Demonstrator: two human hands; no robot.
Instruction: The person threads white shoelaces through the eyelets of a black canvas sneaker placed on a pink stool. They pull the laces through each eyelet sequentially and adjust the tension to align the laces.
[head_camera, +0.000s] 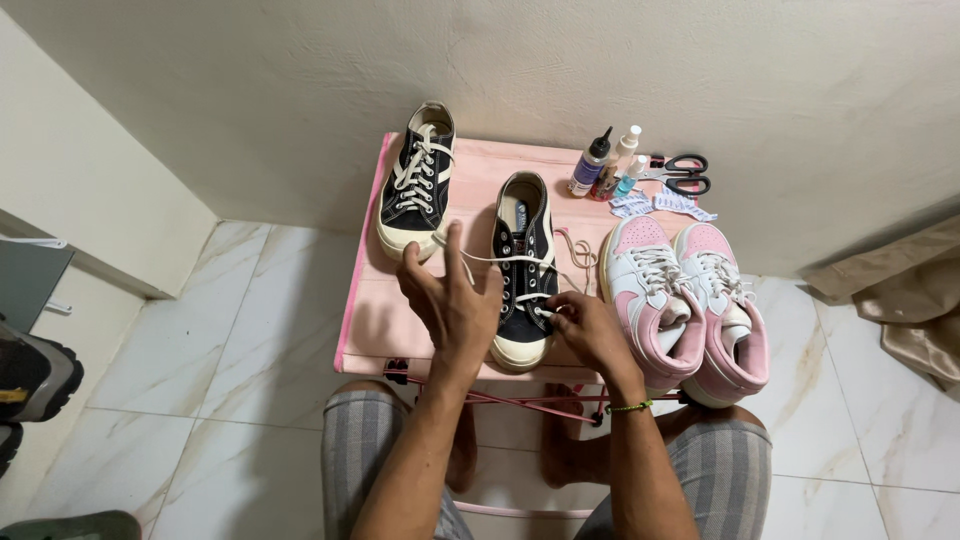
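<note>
Between both hands' fingers (462, 262): white lace (497, 259)

On the surface (365, 300) before you, one sneaker (417, 180) sits at the far left corner, the sneaker you are lacing (523, 275) at the near edge's middle. A pair of high-tops (685, 300) fills the right side (heels overhanging the near edge); bottles (606, 162) and scissors (683, 172) lie behind them.

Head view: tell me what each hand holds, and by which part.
Both hands grip the white shoelace of the nearer black sneaker: left hand pulls its free end taut, right hand pinches it at a lower eyelet.
</note>
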